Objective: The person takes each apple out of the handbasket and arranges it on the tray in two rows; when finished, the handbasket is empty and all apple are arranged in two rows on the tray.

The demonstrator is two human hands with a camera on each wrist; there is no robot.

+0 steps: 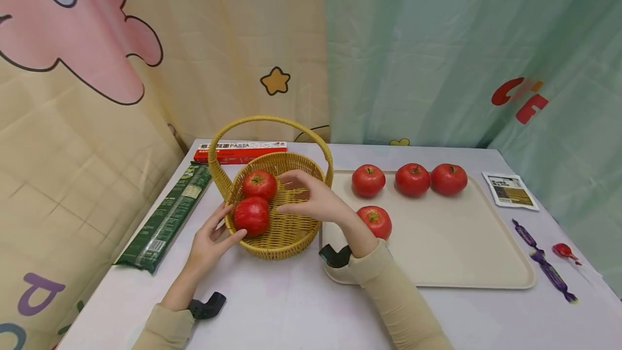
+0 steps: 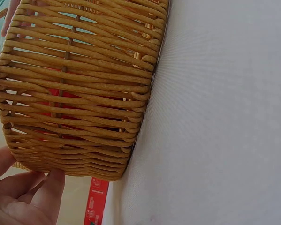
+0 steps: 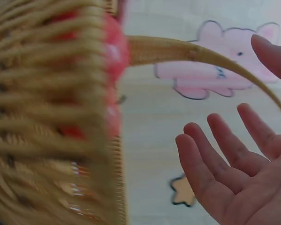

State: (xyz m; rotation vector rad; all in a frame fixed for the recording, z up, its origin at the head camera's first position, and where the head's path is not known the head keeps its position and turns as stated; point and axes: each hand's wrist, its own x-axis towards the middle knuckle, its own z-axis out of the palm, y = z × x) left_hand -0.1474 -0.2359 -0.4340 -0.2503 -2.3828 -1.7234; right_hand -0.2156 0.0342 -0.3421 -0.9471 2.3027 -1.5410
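Note:
A yellow woven basket (image 1: 279,253) with a tall arched handle stands left of the table's middle. Two red apples (image 1: 251,216) lie in its left half. My left hand (image 1: 206,247) grips the basket's near-left rim, thumb over the edge beside the front apple. Its fingers (image 2: 49,192) bend against the outer wicker in the left wrist view. Over the basket's right half hovers my right hand (image 1: 316,199), fingers apart and holding nothing. The right wrist view shows its palm (image 3: 267,192) facing the handle, with the basket's side blurred at left.
Right of the basket, a beige tray (image 1: 452,247) carries several apples (image 1: 413,179). A red pasta box (image 1: 238,152) lies behind the basket, a green packet (image 1: 165,217) left of it. At the right edge are a white sachet (image 1: 510,190), purple-wrapped candies (image 1: 544,261) and a red lollipop (image 1: 563,250).

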